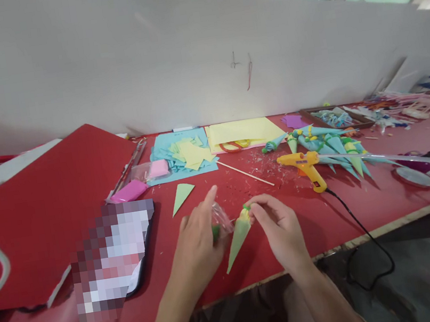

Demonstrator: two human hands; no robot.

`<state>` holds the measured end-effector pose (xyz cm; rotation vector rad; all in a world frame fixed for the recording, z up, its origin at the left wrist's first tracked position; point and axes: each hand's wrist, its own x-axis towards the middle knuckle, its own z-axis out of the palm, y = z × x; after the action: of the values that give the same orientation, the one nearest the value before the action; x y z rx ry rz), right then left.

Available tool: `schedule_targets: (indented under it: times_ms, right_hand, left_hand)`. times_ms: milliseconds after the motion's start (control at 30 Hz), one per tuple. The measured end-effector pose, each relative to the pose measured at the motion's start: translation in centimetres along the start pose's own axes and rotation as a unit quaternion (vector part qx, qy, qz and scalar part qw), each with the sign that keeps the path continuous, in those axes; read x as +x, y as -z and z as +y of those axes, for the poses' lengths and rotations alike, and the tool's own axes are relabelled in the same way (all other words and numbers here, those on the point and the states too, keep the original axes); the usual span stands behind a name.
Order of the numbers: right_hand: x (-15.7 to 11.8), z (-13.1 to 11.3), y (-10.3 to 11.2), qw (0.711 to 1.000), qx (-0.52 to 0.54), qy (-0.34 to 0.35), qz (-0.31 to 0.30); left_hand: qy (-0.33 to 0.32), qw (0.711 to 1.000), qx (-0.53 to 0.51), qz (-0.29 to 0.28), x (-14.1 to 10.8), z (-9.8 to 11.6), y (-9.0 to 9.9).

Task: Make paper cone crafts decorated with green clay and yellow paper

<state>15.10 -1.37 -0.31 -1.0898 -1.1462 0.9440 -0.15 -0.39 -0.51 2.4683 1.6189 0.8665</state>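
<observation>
Pinched in the fingertips of my right hand (279, 229) is a pale green paper cone (238, 239), its tip slanting down toward me. Yellow and bright green material fills the cone's wide end, where my thumb and finger press. My left hand (198, 241) is curled around a crinkled clear plastic bag (222, 217) with something green in it, its index finger stretched away. The left fingertips are partly hidden behind the hand. Beyond that hand lies a flat pale green paper piece (182, 197).
A phone (139, 247) lies to the left, beside a large red board (57, 217). Blue and yellow paper pieces (192, 153) are piled at the back. To the right are a yellow glue gun (302, 164) with a trailing cord, a thin stick (245, 172) and several finished cones (336, 145).
</observation>
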Motion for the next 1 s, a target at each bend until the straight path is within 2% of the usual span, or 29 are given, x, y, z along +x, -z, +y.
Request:
schedule_targets:
  times_ms: [133, 233, 533, 733, 1000]
  right_hand:
    - [0.1, 0.4, 0.0, 0.996, 0.073, -0.049, -0.024]
    - [0.0, 0.6, -0.3, 0.991, 0.105, -0.07, -0.04]
    - [-0.1, 0.7, -0.6, 0.978, 0.178, -0.097, -0.052]
    - [-0.1, 0.6, -0.5, 0.984, 0.149, -0.084, -0.05]
    - [-0.3, 0.7, -0.5, 0.979, 0.183, -0.066, -0.058]
  left_hand:
    - [0.061, 0.993, 0.104, 0.005, 0.1, -0.9, 0.1]
    - [0.076, 0.988, 0.132, 0.009, -0.2, -1.2, 0.0]
    - [0.029, 0.999, 0.042, 0.016, 0.1, 0.3, -0.4]
    - [0.013, 0.998, 0.046, 0.029, 0.1, 0.4, -0.5]
    - [0.007, 0.998, 0.043, 0.034, 0.2, 0.4, -0.3]
